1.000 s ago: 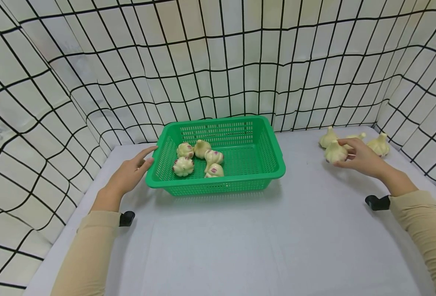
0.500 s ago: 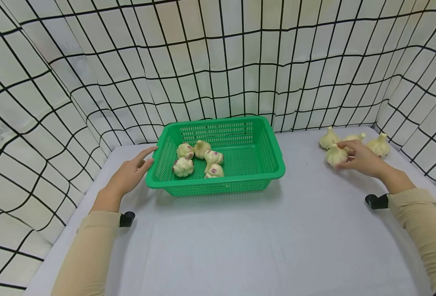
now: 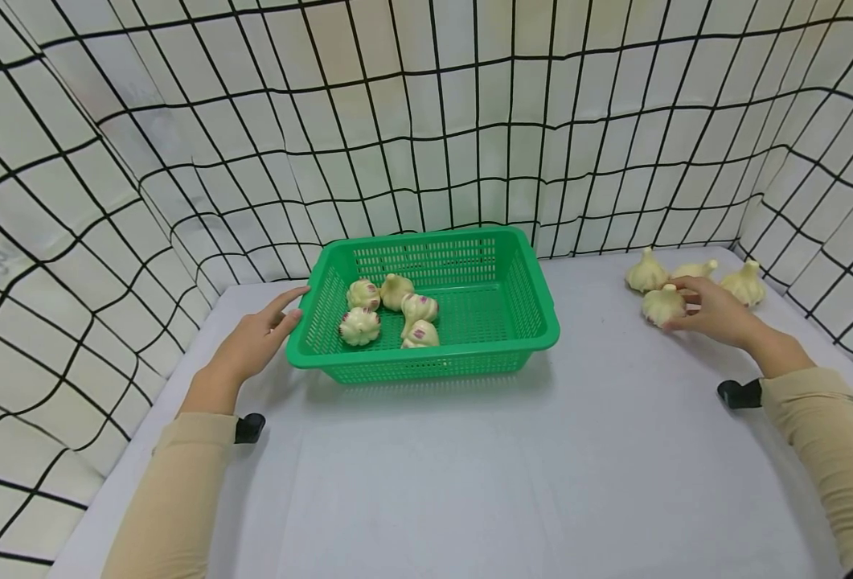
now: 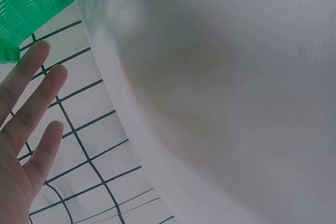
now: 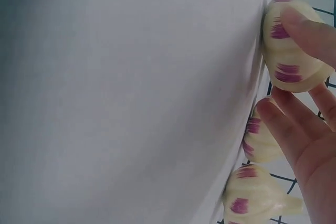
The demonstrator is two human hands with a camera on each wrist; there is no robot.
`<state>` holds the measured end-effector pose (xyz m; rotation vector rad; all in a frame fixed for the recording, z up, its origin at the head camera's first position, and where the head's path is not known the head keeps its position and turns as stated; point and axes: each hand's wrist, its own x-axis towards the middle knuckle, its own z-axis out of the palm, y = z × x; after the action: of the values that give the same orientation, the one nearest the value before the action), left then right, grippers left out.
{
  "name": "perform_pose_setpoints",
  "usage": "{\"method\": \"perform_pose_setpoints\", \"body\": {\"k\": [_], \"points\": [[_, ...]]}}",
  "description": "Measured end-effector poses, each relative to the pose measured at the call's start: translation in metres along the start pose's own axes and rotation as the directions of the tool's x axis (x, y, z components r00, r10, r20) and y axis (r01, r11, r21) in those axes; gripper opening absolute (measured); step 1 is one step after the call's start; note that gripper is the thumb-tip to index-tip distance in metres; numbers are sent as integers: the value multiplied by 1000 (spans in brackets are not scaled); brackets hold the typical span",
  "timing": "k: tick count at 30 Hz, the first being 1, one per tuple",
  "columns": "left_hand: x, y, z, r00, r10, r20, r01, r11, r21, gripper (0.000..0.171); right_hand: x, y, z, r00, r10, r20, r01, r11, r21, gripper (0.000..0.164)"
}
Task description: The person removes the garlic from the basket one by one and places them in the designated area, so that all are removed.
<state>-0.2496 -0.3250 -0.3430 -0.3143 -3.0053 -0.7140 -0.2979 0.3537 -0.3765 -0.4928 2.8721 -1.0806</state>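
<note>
My right hand point(image 3: 715, 312) pinches a garlic bulb point(image 3: 663, 306) low over the white table at the right. In the right wrist view the thumb presses one side of this purple-streaked garlic bulb point(image 5: 294, 45), with fingertips at the other side; it appears to touch the cloth. Several other garlic bulbs stand around and behind that hand, among them one point(image 3: 646, 272) just behind the held bulb. My left hand point(image 3: 248, 342) is at the left end of a green plastic basket point(image 3: 426, 362), fingers extended, fingertips at its rim. Several garlic bulbs point(image 3: 359, 326) lie in the basket's left half.
A white wall with black netting point(image 3: 469, 121) encloses the table point(image 3: 455, 482) at the back and both sides. One garlic bulb point(image 3: 743, 283) stands close to the right-hand netting. White cloth lies between the basket and the right-hand bulbs.
The right hand has brought its garlic bulb slightly down and to the right, and the bulb's stem now sits lower. The left hand and the basket have stayed in place.
</note>
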Motion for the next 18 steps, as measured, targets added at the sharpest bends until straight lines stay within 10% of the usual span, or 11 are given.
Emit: {"method": "perform_pose_setpoints", "body": {"k": [18], "points": [[0, -1, 1, 1000, 5, 0, -5, 1000, 0, 64, -2, 6, -5, 1000, 3, -11, -3, 999, -42, 72]]}}
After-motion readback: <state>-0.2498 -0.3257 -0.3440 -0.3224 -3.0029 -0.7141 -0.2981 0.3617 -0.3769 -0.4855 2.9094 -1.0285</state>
